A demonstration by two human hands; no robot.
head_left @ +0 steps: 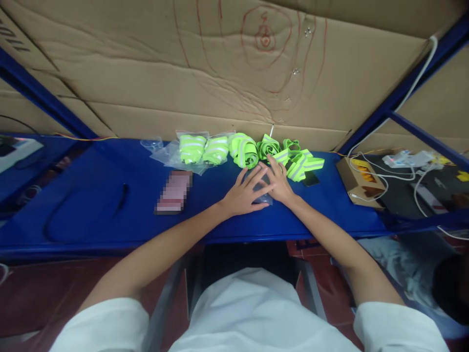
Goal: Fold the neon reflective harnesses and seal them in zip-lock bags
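My left hand point(242, 196) lies over the blue table point(216, 227) with its fingers stretched and spread. Close against it is my right hand point(279, 182), its fingers also extended, the fingertips of both hands meeting or overlapping. Beneath the fingers is a clear plastic bag point(264, 198), mostly covered by the hands. Just behind them sit rolled neon-yellow reflective straps point(244, 150). More of the straps lie loosely folded point(298, 164) beyond my right hand. Two packed bags of straps point(193, 148) stand at the left end of this row.
A phone point(174, 192), its screen blurred out, lies left of my hands. Empty clear bags point(166, 155) are beside the packed ones. A dark flat object point(311, 179) is near the straps. An open cardboard box point(357, 183) and white cables stand right; a cardboard wall point(220, 88) rises behind.
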